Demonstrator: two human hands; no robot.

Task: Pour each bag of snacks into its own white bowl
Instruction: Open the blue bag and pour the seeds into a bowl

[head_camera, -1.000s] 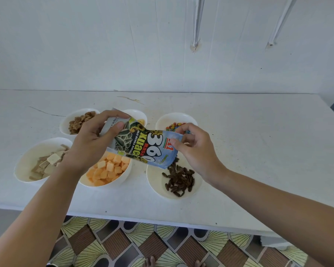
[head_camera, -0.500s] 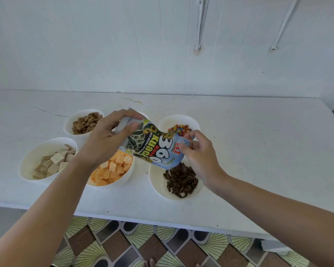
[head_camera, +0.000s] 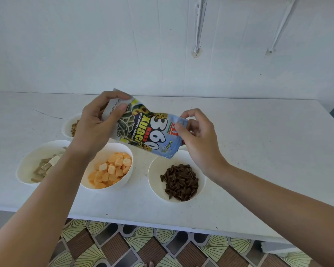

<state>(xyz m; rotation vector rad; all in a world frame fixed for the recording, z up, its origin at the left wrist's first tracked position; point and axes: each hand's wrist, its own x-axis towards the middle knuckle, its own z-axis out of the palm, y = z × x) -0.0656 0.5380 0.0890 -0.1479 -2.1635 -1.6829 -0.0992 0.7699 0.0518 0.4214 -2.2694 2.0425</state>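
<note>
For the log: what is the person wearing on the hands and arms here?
Nothing that shows. The left hand and right hand are ungloved, with no rings or watch visible. The left forearm and right forearm are without sleeves to the frame edge.

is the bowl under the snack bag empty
No, the bowl below the snack bag holds a heap of dark sunflower seeds.

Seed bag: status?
Left hand grips seed bag at raised end, right hand pinches lower end. Tilted toward seed bowl. Nothing in the way.
</note>
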